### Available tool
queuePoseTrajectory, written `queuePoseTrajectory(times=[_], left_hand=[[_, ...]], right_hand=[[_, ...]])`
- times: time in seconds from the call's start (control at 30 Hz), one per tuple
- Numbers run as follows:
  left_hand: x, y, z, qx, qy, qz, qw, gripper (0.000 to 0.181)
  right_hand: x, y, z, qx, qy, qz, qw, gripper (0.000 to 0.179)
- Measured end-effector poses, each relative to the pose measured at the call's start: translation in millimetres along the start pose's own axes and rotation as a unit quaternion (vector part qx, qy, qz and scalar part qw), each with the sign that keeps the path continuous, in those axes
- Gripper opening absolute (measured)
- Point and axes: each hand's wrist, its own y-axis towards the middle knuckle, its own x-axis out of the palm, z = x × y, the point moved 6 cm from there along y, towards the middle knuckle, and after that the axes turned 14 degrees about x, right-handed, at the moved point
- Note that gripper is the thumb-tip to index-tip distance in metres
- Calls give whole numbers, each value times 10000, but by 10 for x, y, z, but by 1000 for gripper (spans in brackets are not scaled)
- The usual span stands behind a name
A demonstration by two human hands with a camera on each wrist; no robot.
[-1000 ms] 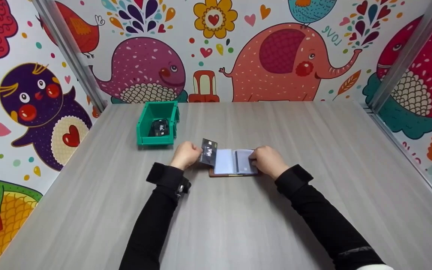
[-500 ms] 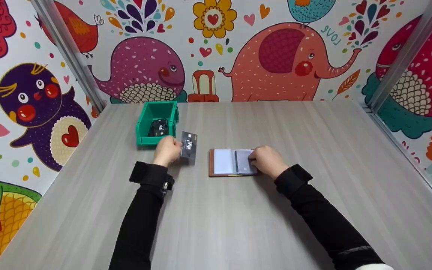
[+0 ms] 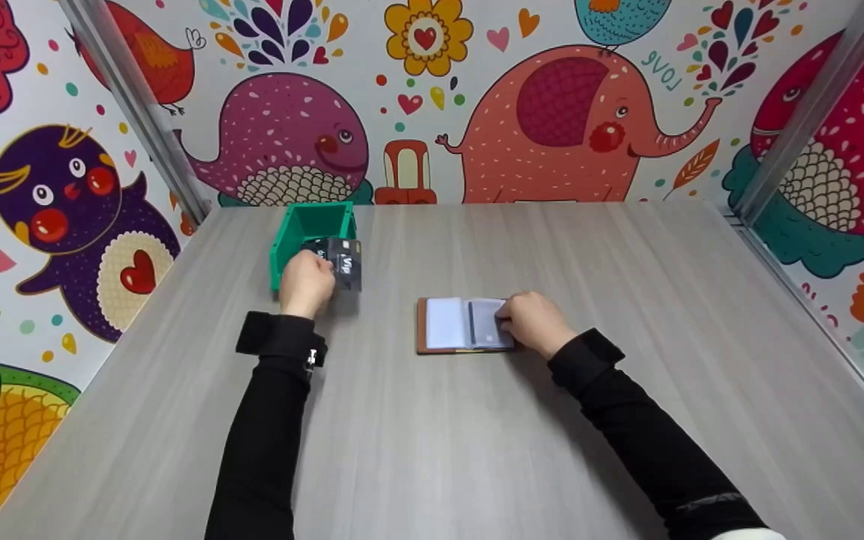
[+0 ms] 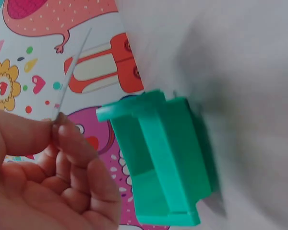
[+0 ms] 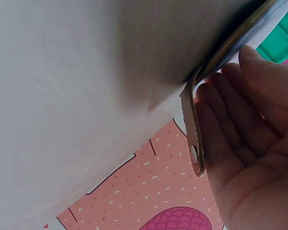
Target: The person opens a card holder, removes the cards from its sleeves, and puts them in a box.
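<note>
My left hand (image 3: 307,285) pinches a dark card (image 3: 347,264) marked "Vip" between thumb and fingertips, over the front of the green bin (image 3: 279,251). Seen edge-on in the left wrist view, the card (image 4: 73,71) is a thin line rising from the pinch beside the bin (image 4: 180,158). An open brown card holder (image 3: 445,324) with clear sleeves lies on the table, a card showing in its right sleeve. At that right edge my right hand (image 3: 537,324) holds the holder, thumb on the sleeve. A snap strap (image 5: 192,132) sticks out beside the fingers in the right wrist view.
The grey wood-grain table (image 3: 432,450) runs back to a wall (image 3: 469,90) of cartoon animals. Metal posts (image 3: 139,105) stand at the corners. The held card and hand cover most of what lies in the bin.
My left hand has carried the card away from the card holder, leftward and back, to the green bin. The right hand stays at the holder's right edge.
</note>
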Motion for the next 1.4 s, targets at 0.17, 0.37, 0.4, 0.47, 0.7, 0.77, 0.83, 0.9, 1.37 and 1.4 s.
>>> queuePoseTrajectory(times=[0.17, 0.37, 0.4, 0.47, 0.7, 0.77, 0.83, 0.9, 1.37, 1.4], left_hand=[[-139, 31, -29, -149, -17, 151, 9998, 25], [-246, 68, -104, -340, 97, 495, 9981, 25], [-260, 71, -114, -366, 108, 573, 9976, 25], [-280, 82, -133, -421, 133, 725, 9964, 25], [-276, 115, -225, -701, 337, 1010, 9918, 25], [-268, 125, -243, -757, 373, 1071, 9907, 24], [-258, 138, -255, -783, 387, 1122, 9898, 23], [-247, 150, -256, -785, 391, 1164, 9893, 23], [-159, 185, -293, -816, 238, 1207, 9890, 25], [-147, 181, -304, -835, 213, 1131, 9898, 25]], right_hand=[[7, 2, 3, 100, 23, -92, 9999, 7], [12, 3, 6, 123, 1, -74, 9999, 7], [14, 2, 10, 149, 9, -79, 9999, 8], [18, 2, 21, 208, 26, -87, 9997, 8], [27, 6, 19, 237, 39, -120, 9996, 8], [26, 7, 16, 233, 6, -124, 9997, 7], [23, 8, 15, 234, -11, -122, 9997, 7], [19, 6, 14, 213, -22, -103, 9997, 7], [-4, -3, -15, 20, 4, 0, 10000, 10], [-6, -6, -19, 1, -3, 7, 10000, 9]])
